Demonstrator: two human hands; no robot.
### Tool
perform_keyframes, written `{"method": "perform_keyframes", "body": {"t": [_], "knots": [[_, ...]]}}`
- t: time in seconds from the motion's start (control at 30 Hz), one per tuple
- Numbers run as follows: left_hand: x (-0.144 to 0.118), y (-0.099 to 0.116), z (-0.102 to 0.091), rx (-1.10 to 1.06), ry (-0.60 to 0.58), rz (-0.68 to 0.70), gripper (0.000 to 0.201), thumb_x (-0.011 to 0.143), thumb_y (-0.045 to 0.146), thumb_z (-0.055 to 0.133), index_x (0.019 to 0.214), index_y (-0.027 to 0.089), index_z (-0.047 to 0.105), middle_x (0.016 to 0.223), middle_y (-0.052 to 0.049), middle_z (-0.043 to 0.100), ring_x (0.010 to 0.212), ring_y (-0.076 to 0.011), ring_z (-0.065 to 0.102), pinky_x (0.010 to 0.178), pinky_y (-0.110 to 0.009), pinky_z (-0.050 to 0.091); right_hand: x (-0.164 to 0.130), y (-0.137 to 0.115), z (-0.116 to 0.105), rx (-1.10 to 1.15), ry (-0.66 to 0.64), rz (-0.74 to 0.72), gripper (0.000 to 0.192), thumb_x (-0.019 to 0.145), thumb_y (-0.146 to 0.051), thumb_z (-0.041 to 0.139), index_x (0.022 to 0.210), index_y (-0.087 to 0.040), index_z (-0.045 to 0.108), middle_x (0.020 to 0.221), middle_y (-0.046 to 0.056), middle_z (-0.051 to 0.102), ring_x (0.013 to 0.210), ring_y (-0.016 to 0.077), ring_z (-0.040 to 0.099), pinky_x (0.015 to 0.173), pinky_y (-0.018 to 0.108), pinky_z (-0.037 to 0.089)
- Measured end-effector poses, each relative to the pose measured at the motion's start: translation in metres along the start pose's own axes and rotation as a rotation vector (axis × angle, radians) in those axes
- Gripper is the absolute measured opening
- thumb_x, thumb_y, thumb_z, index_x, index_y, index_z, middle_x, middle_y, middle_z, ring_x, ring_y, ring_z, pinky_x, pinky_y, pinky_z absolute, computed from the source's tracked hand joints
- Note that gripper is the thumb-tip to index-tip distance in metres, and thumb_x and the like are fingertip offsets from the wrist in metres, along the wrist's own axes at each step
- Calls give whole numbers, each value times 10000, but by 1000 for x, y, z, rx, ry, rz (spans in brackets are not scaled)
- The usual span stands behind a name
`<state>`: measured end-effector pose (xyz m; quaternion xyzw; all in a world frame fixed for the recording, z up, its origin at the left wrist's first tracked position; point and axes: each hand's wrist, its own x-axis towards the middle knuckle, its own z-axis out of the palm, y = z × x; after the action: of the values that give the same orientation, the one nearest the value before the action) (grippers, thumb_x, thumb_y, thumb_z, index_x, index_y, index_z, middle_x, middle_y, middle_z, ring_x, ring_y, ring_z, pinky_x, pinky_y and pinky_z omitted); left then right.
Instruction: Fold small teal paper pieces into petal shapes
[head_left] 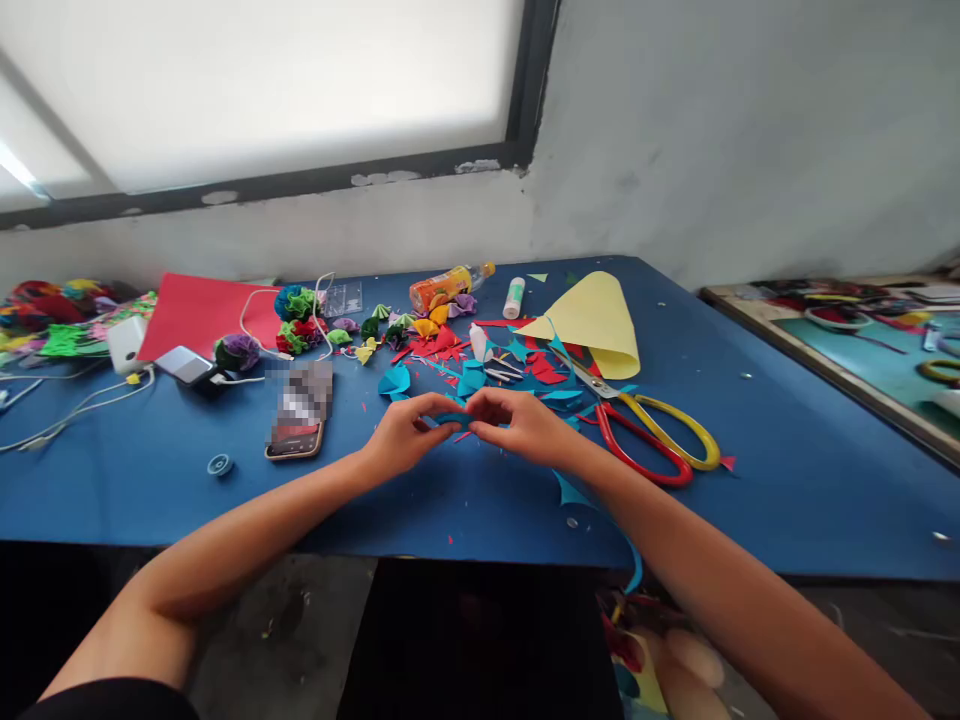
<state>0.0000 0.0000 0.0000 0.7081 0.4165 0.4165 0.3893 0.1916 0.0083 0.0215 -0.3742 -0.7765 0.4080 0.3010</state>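
Between my two hands, just above the blue table (480, 510), is a small piece of blue paper (454, 418). My left hand (409, 430) pinches its left side between thumb and fingers. On the opposite side, my right hand (517, 425) pinches it the same way; the fingers hide part of its shape. Behind the hands lie blue paper cutouts (395, 381) and red paper scraps (442, 343). To the right of my right hand rest large scissors (600, 387) with one red and one yellow handle, their blades pointing away.
A yellow paper sheet (592, 320) curls behind the scissors. Farther back are an orange drink bottle (442, 288) and a glue stick (514, 298). A phone (295, 443), white cables (90, 415), paper flowers (300, 320) and red paper (206, 315) lie left. A blue strip (634, 555) hangs over the front edge.
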Motion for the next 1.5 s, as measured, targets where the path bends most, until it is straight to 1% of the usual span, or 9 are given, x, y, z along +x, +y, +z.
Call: {"method": "perform_keyframes", "body": {"t": [0.17, 0.27, 0.4, 0.53, 0.6, 0.7, 0.9, 1.2, 1.5], "knots": [[1, 1, 2, -177, 16, -100, 319, 682, 386, 686, 883, 145, 627, 784, -22, 642, 611, -114, 620, 521, -207, 531, 2, -4, 4, 5, 93, -27, 227, 727, -356, 631, 813, -149, 591, 672, 3, 567, 615, 126, 513, 572, 242, 423], [1, 2, 1, -199, 40, -99, 337, 684, 401, 683, 900, 148, 631, 790, -22, 642, 603, -119, 630, 498, -205, 543, 3, -3, 8, 5, 117, -30, 248, 727, -382, 638, 797, -146, 614, 630, -9, 538, 573, 111, 470, 540, 231, 382], [-1, -1, -2, -67, 56, 55, 265, 748, 357, 640, 912, 151, 662, 707, -22, 652, 532, -88, 595, 477, -173, 525, 3, -2, 9, 21, 107, -24, 289, 738, -426, 625, 770, -140, 648, 568, -18, 515, 524, 99, 432, 495, 224, 331], [-2, -6, -4, 42, 58, 260, 208, 806, 307, 589, 917, 159, 684, 762, -41, 665, 542, -77, 587, 470, -157, 513, 2, -4, 8, 59, 84, -4, 292, 746, -426, 618, 778, -140, 666, 573, -8, 552, 533, 108, 475, 511, 224, 360], [-2, -6, -5, 63, 64, 300, 196, 814, 294, 586, 911, 158, 689, 735, -38, 668, 529, -74, 584, 470, -154, 507, 2, -5, 8, 83, 79, 0, 274, 749, -409, 616, 768, -140, 663, 582, -3, 570, 551, 115, 507, 531, 225, 383], [-1, -6, -5, 79, 77, 304, 192, 810, 294, 598, 904, 160, 696, 714, -35, 675, 511, -72, 579, 480, -159, 505, 2, -6, 8, 88, 79, 0, 256, 753, -394, 615, 723, -142, 647, 572, -6, 571, 546, 112, 516, 531, 222, 386], [0, -3, -7, 66, 91, 221, 231, 788, 351, 616, 881, 162, 711, 692, -39, 688, 520, -96, 599, 484, -185, 518, 2, -8, 9, 90, 74, 8, 279, 758, -407, 610, 652, -149, 609, 573, -3, 573, 551, 113, 525, 537, 225, 388], [0, 3, -5, -129, 111, -2, 267, 688, 391, 690, 806, 153, 709, 667, -25, 697, 550, -122, 625, 497, -211, 553, 3, -8, 10, 121, 64, 7, 264, 760, -386, 608, 654, -143, 617, 584, 3, 585, 565, 118, 542, 546, 223, 407], [8, 5, -12, -302, -94, -220, 368, 600, 385, 758, 845, 126, 664, 722, -26, 677, 631, -128, 635, 524, -208, 547, 3, -3, 7, 36, 64, 14, 284, 753, -388, 606, 622, -137, 632, 547, 7, 572, 540, 119, 510, 520, 233, 384]]}}
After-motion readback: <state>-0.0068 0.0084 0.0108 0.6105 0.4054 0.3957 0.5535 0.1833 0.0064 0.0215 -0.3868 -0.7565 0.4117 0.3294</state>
